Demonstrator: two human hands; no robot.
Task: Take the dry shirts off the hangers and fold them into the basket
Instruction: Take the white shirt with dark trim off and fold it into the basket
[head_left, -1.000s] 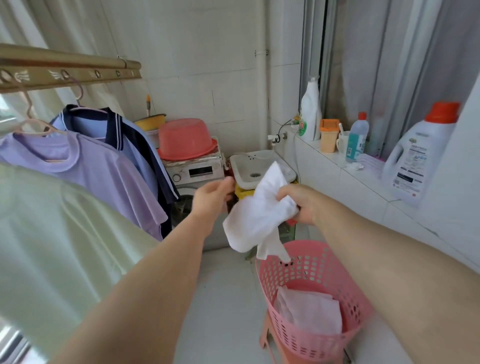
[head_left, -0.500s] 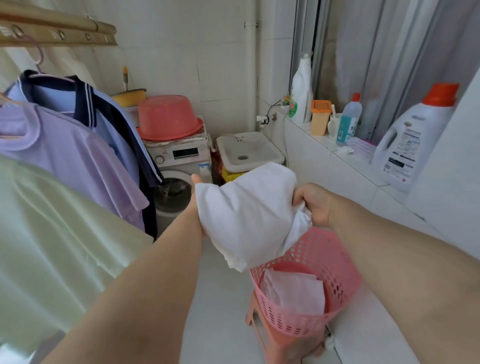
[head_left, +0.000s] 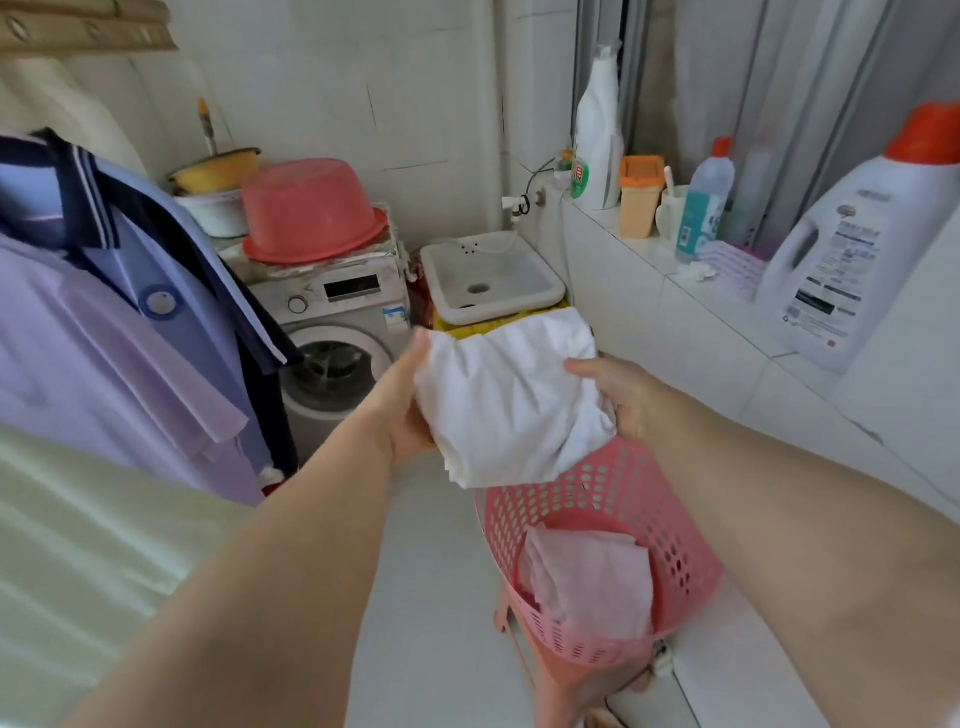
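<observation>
White cotton at the centre of the frame: a white shirt (head_left: 509, 400), crumpled and partly folded, held up in the air between both hands. Left hand (head_left: 410, 400) clamped on its left edge, thumb lying on top of the cloth, fingers hidden beneath. Right hand (head_left: 618, 395) closed on the right edge, thumb over the fabric, remaining fingers tucked under and out of sight. Hangs just above the far rim of the pink basket (head_left: 670, 509), lower corner overlapping that rim in the picture; contact impossible to tell. Inside the basket, lower right of centre, a pale folded cloth (head_left: 597, 582) lying against the wall. Beneath the basket, a pink stool (head_left: 524, 639) on the white tiled floor (head_left: 431, 571).

Down the left side, below the rail (head_left: 88, 31) at upper left, three more shirts: a pale green shirt (head_left: 78, 545) nearest the camera at lower left, a lilac shirt (head_left: 78, 364) behind it, then a blue polo (head_left: 171, 249) with a navy collar. Behind these, centre left, a washing machine (head_left: 343, 322) with an upturned red basin (head_left: 311, 213) on top and a yellow bowl (head_left: 218, 169) beside that. Right of the machine, a white sink tub (head_left: 493, 275). Along the right side, a tiled bench (head_left: 701, 322) carrying a white bottle (head_left: 597, 130), an orange container (head_left: 640, 197), a small red-capped bottle (head_left: 704, 202) and, at far right, a large detergent jug (head_left: 857, 249) with an orange cap.
</observation>
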